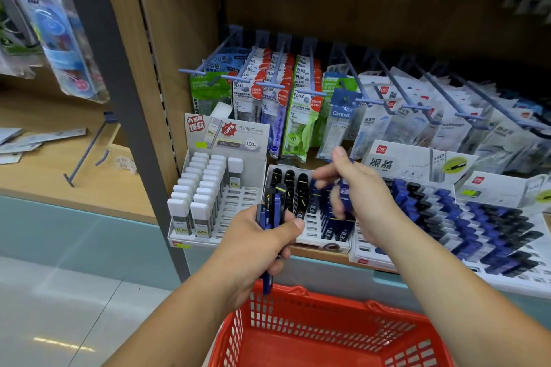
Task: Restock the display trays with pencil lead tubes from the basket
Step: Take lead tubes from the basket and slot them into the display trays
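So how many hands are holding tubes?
2. The left hand grips a bundle above the red basket; the right hand holds one blue tube over the middle tray.

Both bare forearms stretch from the bottom of the frame to mid-frame.
The left hand is fisted round a bundle of lead tubes, thumb across the top; the right hand, motion-blurred, curls its fingers on a blue tube, thumb raised.

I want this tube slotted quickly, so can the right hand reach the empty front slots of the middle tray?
Probably yes. The right hand, pinching a blue tube, hovers above the middle tray, with open space down to its front slots. The left hand holds its bundle off to the left.
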A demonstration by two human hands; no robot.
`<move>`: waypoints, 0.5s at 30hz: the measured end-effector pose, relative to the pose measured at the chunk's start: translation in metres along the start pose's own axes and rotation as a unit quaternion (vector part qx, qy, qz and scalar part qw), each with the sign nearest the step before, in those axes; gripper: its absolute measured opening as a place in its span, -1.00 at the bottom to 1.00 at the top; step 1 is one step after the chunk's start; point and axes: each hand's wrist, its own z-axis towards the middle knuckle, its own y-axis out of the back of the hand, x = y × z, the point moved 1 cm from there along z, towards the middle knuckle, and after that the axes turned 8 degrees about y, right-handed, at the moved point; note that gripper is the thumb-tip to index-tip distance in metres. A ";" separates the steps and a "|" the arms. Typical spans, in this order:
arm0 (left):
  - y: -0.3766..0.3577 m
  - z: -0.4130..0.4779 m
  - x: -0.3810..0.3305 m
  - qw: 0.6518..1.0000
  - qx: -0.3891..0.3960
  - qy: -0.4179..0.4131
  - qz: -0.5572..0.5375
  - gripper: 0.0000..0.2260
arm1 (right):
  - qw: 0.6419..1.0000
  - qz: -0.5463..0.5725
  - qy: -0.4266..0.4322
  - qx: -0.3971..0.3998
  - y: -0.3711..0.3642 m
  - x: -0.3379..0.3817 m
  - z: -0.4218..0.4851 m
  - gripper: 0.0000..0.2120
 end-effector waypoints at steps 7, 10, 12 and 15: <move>-0.016 -0.006 -0.008 0.997 0.038 -0.034 -0.062 -0.73 | 0.988 0.124 -0.029 0.090 -0.024 0.012 -0.024 -0.46; -0.019 -0.008 -0.011 0.993 0.058 -0.053 -0.084 -0.82 | 0.991 0.099 -0.020 0.091 -0.025 0.009 -0.026 -0.47; -0.020 -0.009 -0.011 0.995 0.039 -0.061 -0.066 -0.87 | 0.992 0.089 -0.018 0.084 -0.022 0.010 -0.026 -0.55; -0.015 -0.006 -0.011 0.997 -0.009 -0.063 -0.054 -0.87 | 0.997 0.045 0.019 0.055 -0.010 0.012 -0.021 -0.82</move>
